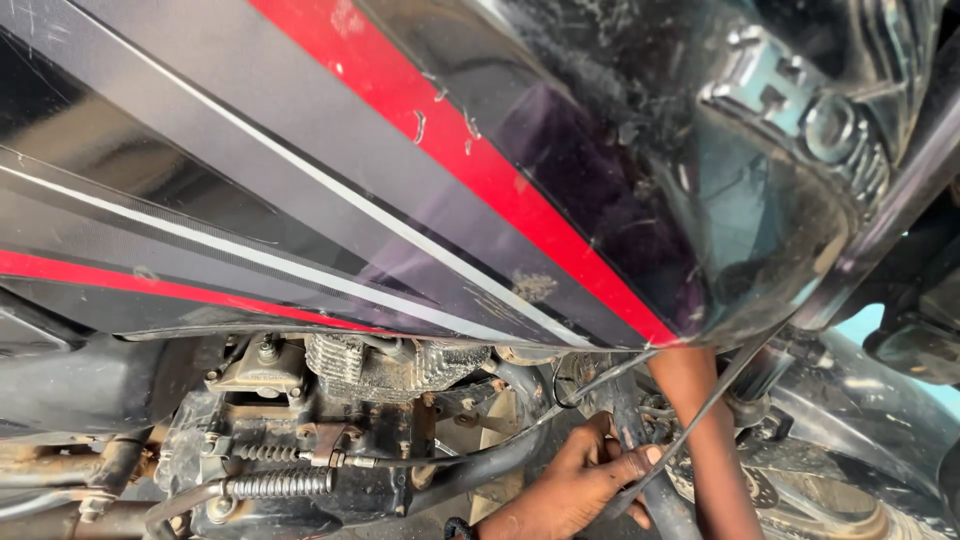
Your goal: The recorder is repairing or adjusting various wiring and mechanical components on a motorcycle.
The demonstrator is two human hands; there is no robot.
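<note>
Viewpoint: head-worn camera, single view.
Facing: downward and sideways past the black-and-red fuel tank (420, 170) toward the engine (330, 420) beneath.
Distance: very close; tank fills the upper frame.
Tilt: frame rolled, tank stripes running diagonally.
Shared coverage: none; one view only.

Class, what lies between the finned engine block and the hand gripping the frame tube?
In the head view, a curved black hose crosses that gap between the finned engine block and the left hand, which grips the black frame tube.
</note>
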